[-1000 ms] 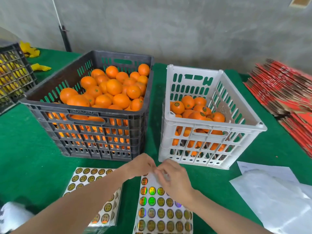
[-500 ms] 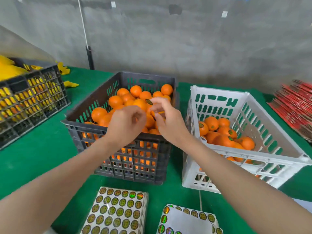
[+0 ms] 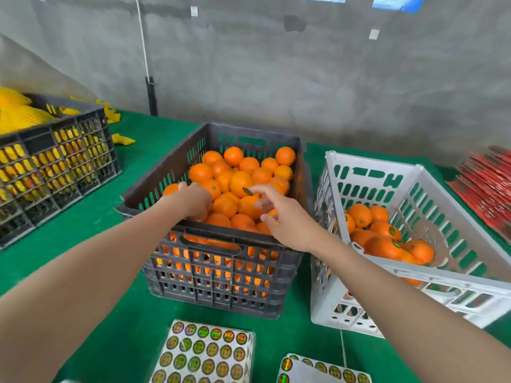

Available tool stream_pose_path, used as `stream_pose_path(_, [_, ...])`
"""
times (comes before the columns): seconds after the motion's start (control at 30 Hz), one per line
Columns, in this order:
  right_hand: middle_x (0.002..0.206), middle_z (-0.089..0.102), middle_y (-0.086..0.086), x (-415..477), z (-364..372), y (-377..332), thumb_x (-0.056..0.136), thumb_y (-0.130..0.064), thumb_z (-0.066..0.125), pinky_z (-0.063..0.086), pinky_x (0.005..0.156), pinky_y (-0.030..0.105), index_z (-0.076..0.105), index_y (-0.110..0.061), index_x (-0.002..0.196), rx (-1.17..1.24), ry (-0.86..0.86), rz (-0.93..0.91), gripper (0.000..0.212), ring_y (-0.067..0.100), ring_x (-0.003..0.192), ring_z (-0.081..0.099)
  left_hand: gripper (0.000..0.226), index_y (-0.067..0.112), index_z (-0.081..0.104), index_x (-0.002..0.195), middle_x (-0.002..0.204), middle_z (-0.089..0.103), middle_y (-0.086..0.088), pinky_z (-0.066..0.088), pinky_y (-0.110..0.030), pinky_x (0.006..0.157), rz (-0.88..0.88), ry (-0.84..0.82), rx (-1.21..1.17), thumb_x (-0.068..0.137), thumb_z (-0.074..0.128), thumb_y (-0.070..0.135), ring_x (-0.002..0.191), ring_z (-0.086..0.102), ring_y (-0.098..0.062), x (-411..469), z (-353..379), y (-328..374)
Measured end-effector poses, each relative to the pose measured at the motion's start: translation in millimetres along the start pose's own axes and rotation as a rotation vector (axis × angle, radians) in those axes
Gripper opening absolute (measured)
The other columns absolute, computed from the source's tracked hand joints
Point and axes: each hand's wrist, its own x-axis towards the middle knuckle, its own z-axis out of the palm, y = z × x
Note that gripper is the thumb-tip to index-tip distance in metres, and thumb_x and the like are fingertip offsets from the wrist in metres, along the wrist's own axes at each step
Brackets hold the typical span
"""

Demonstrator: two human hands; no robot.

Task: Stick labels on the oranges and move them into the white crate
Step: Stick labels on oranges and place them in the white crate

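Note:
A dark grey crate [image 3: 218, 239] at the centre is piled with unlabelled oranges [image 3: 240, 183]. My left hand [image 3: 190, 201] reaches into its near left part, fingers curled down over an orange that is mostly hidden beneath it. My right hand [image 3: 282, 214] hovers over the crate's near right side with its fingers spread. A round label [image 3: 247, 191] clings to the tip of its index finger, clear of the thumb. To the right, the white crate [image 3: 373, 164] holds several labelled oranges [image 3: 384, 247].
Two sheets of round labels [image 3: 204, 352] [image 3: 323, 369] lie on the green cloth at the near edge. A black crate of yellow netting [image 3: 55, 167] stands at the left, and red flat cartons [image 3: 486, 183] are stacked at the far right. A wall runs behind.
Both hands rose from the label sheet to the dark crate. The right hand carried a label along on its fingertip. The left hand has dropped onto an orange, and the view tilted up.

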Motion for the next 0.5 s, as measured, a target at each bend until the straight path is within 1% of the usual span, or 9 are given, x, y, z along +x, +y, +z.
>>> stream_pose_path(0.07, [0.110, 0.052, -0.005, -2, 0, -1, 0.094, -0.005, 0.049, 0.047, 0.084, 0.029, 0.035, -0.030, 0.135, 0.011, 0.057, 0.005, 0.051, 0.015, 0.103, 0.053, 0.026, 0.015, 0.065, 0.111, 0.117, 0.058, -0.009, 0.035, -0.044, 0.103, 0.023, 0.092, -0.098, 0.090, 0.051, 0.010, 0.111, 0.048, -0.029, 0, 0, -3])
stream_pose_path(0.1, [0.109, 0.053, -0.005, -3, 0, -2, 0.093, -0.004, 0.050, 0.046, 0.085, 0.027, 0.037, -0.028, 0.134, 0.030, 0.101, 0.006, 0.049, 0.013, 0.103, 0.053, 0.019, 0.014, 0.065, 0.102, 0.107, 0.060, -0.007, 0.043, -0.040, 0.094, 0.008, 0.139, -0.226, 0.086, 0.056, 0.011, 0.100, 0.053, -0.027, -1, 0, -6])
stream_pose_path(0.13, [0.109, 0.055, -0.005, -5, 0, -3, 0.093, -0.003, 0.050, 0.046, 0.085, 0.022, 0.041, -0.026, 0.132, 0.064, 0.157, 0.008, 0.047, 0.011, 0.103, 0.054, 0.017, 0.015, 0.062, 0.097, 0.099, 0.059, -0.006, 0.048, -0.038, 0.082, -0.017, 0.181, -0.435, 0.081, 0.062, 0.010, 0.089, 0.055, -0.025, -2, -1, -10])
stream_pose_path(0.17, [0.108, 0.056, -0.005, -7, 0, -5, 0.092, -0.002, 0.051, 0.046, 0.083, 0.017, 0.044, -0.024, 0.129, 0.114, 0.227, 0.013, 0.044, 0.009, 0.102, 0.055, 0.024, 0.018, 0.059, 0.097, 0.096, 0.057, -0.006, 0.051, -0.037, 0.072, -0.038, 0.194, -0.694, 0.078, 0.068, 0.007, 0.083, 0.056, -0.025, -5, -2, -13])
stream_pose_path(0.23, [0.108, 0.060, -0.004, -10, -4, -7, 0.091, -0.002, 0.054, 0.046, 0.081, 0.013, 0.051, -0.020, 0.120, 0.238, 0.381, 0.030, 0.035, 0.007, 0.100, 0.057, 0.040, 0.023, 0.060, 0.100, 0.106, 0.054, -0.008, 0.054, -0.041, 0.072, 0.016, 0.214, -1.240, 0.072, 0.075, -0.002, 0.093, 0.058, -0.027, -17, -6, -14])
stream_pose_path(0.33, [0.107, 0.064, 0.000, -15, -10, -15, 0.089, -0.001, 0.057, 0.052, 0.086, 0.027, 0.056, -0.022, 0.104, 0.520, 0.520, 0.074, 0.027, 0.014, 0.101, 0.062, 0.061, 0.030, 0.059, 0.110, 0.130, 0.051, -0.012, 0.053, -0.036, 0.076, 0.220, 0.266, -1.609, 0.070, 0.072, -0.014, 0.120, 0.052, -0.032, -38, -17, 2])
stream_pose_path(0.37, [0.107, 0.065, 0.002, -17, -11, -20, 0.088, 0.000, 0.058, 0.053, 0.086, 0.032, 0.056, -0.024, 0.102, 0.654, 0.520, 0.099, 0.027, 0.017, 0.102, 0.063, 0.064, 0.028, 0.058, 0.115, 0.131, 0.053, -0.014, 0.054, -0.033, 0.075, 0.278, 0.255, -1.689, 0.071, 0.070, -0.016, 0.120, 0.054, -0.031, -44, -21, 10])
stream_pose_path(0.43, [0.109, 0.066, 0.002, -22, -13, -30, 0.089, 0.000, 0.057, 0.054, 0.084, 0.035, 0.056, -0.027, 0.102, 0.836, 0.487, 0.123, 0.031, 0.018, 0.103, 0.064, 0.060, 0.018, 0.056, 0.124, 0.121, 0.061, -0.015, 0.057, -0.030, 0.075, 0.382, 0.228, -1.811, 0.074, 0.065, -0.015, 0.104, 0.065, -0.022, -55, -28, 25])
stream_pose_path(0.5, [0.110, 0.065, 0.002, -29, -16, -37, 0.089, 0.002, 0.057, 0.053, 0.088, 0.036, 0.057, -0.023, 0.102, 0.800, 0.512, 0.069, 0.029, 0.015, 0.104, 0.063, 0.056, 0.010, 0.054, 0.128, 0.117, 0.064, -0.013, 0.058, -0.031, 0.078, 0.452, 0.183, -1.901, 0.076, 0.064, -0.007, 0.098, 0.066, -0.021, -64, -34, 40])
